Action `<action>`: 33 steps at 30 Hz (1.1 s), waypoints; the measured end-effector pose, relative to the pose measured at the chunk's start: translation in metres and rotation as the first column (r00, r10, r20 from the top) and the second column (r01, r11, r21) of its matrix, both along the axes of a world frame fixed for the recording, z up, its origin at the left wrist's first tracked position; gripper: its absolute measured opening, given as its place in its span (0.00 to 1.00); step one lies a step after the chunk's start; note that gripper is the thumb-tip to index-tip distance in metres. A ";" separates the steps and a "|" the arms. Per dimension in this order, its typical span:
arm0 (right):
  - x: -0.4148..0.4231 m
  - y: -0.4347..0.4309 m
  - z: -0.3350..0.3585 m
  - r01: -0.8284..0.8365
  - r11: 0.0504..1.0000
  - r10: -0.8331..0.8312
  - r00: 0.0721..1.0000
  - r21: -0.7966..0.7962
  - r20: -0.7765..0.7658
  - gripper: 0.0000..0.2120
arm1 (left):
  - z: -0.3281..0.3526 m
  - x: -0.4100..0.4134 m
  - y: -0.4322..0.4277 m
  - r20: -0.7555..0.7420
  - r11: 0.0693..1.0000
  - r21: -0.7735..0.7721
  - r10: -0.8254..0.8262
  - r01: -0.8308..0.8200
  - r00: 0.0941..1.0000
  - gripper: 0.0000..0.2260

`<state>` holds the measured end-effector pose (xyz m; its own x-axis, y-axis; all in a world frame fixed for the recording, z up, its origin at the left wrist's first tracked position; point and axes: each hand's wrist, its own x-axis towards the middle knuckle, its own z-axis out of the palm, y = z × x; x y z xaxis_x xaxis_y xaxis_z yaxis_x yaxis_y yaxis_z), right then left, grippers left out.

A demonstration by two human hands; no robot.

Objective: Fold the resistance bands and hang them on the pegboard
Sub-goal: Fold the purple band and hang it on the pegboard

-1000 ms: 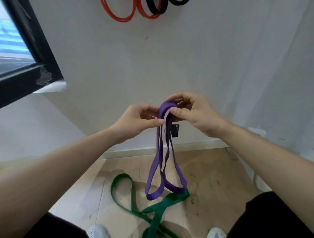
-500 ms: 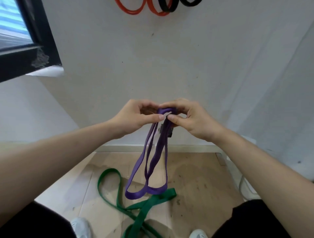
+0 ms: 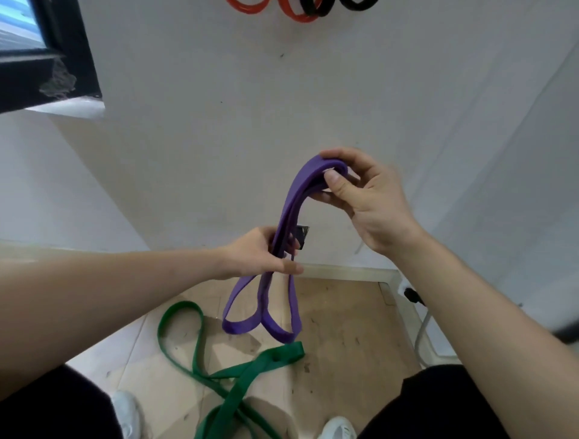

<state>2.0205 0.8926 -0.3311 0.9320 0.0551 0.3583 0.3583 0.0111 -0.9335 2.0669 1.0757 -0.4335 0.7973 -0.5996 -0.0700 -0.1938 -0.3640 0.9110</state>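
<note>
Head view, looking forward and down: a purple resistance band [image 3: 286,219] is held between two bare hands in front of a white wall. Half a second ago both hands were pinched together at the top of the band; now they are parted. The right hand [image 3: 365,200] is raised, its grip closed, thumb and fingers pinched on the folded top bend. The left hand [image 3: 260,253] is lowered to the band's middle, its grip wrapped round the gathered strands. Below it, two loops hang free above the wooden floor. The strands are judged to be drawn together, so the fold seems nearly finished and hanging looks next. A green band [image 3: 232,373] lies unfolded on the floor [image 3: 344,329], untouched. Red bands [image 3: 294,14] and black bands [image 3: 357,3] are seen hanging at the top edge; their support is out of view.
</note>
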 end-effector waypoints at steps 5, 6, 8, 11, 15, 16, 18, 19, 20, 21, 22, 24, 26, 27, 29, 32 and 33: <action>0.006 -0.019 0.004 0.058 0.986 -0.058 0.998 0.154 -0.008 0.11 | 0.002 0.005 -0.003 0.030 0.998 -0.050 0.050 -0.049 0.998 0.12; 0.008 -0.027 0.003 0.085 0.981 -0.082 0.996 0.177 -0.022 0.11 | 0.004 0.008 0.000 0.045 0.996 -0.062 0.072 -0.069 0.996 0.12; 0.013 -0.044 0.001 0.141 0.969 -0.130 0.989 0.205 -0.069 0.11 | 0.009 0.014 0.007 0.052 0.987 -0.105 0.130 -0.124 0.990 0.09; 0.017 -0.071 -0.012 0.187 0.976 -0.160 0.965 0.116 -0.208 0.12 | 0.020 0.019 0.014 0.039 0.967 -0.178 0.190 -0.181 0.981 0.08; 0.021 -0.089 -0.028 0.136 0.886 -0.288 0.911 -0.443 -0.296 0.13 | 0.030 0.023 0.022 0.106 0.966 -0.195 0.193 -0.170 0.975 0.08; 0.021 -0.087 -0.029 0.119 0.841 -0.302 0.913 -0.528 -0.275 0.14 | 0.032 0.023 0.023 0.135 0.973 -0.172 0.177 -0.153 0.975 0.08; 0.020 -0.074 -0.030 0.062 0.801 -0.251 0.938 -0.596 -0.240 0.17 | 0.034 0.023 0.023 0.192 0.986 -0.116 0.138 -0.117 0.972 0.08; 0.019 -0.063 -0.030 0.011 0.776 -0.199 0.953 -0.630 -0.227 0.22 | 0.035 0.022 0.023 0.213 0.990 -0.096 0.122 -0.103 0.969 0.08; 0.018 -0.052 -0.031 -0.050 0.739 -0.138 0.965 -0.671 -0.223 0.27 | 0.036 0.022 0.022 0.229 0.992 -0.083 0.109 -0.092 0.967 0.09; 0.017 -0.040 -0.033 -0.107 0.700 -0.083 0.970 -0.706 -0.228 0.31 | 0.037 0.023 0.022 0.241 0.994 -0.075 0.101 -0.085 0.965 0.10; 0.018 -0.028 -0.037 -0.146 0.666 -0.038 0.973 -0.731 -0.229 0.34 | 0.039 0.022 0.023 0.249 0.994 -0.071 0.097 -0.082 0.964 0.10; 0.021 -0.010 -0.044 -0.157 0.659 -0.001 0.978 -0.736 -0.210 0.29 | 0.043 0.023 0.025 0.248 0.994 -0.070 0.095 -0.080 0.964 0.10; 0.023 0.000 -0.047 -0.116 0.713 -0.009 0.985 -0.691 -0.174 0.22 | 0.045 0.022 0.028 0.233 0.996 -0.062 0.077 -0.064 0.969 0.10; 0.024 0.002 -0.047 -0.093 0.736 -0.019 0.987 -0.670 -0.159 0.20 | 0.046 0.021 0.029 0.224 0.997 -0.059 0.069 -0.057 0.972 0.09; 0.024 0.004 -0.041 -0.058 0.736 -0.031 0.992 -0.674 -0.119 0.15 | 0.047 0.019 0.031 0.212 0.996 -0.069 0.073 -0.060 0.975 0.08; 0.023 0.003 -0.031 0.018 0.725 -0.056 0.998 -0.688 -0.033 0.12 | 0.050 0.015 0.028 0.191 0.992 -0.112 0.080 -0.060 0.978 0.12; 0.022 0.002 -0.026 0.031 0.749 -0.055 0.998 -0.662 -0.016 0.11 | 0.050 0.013 0.026 0.186 0.991 -0.122 0.072 -0.050 0.980 0.15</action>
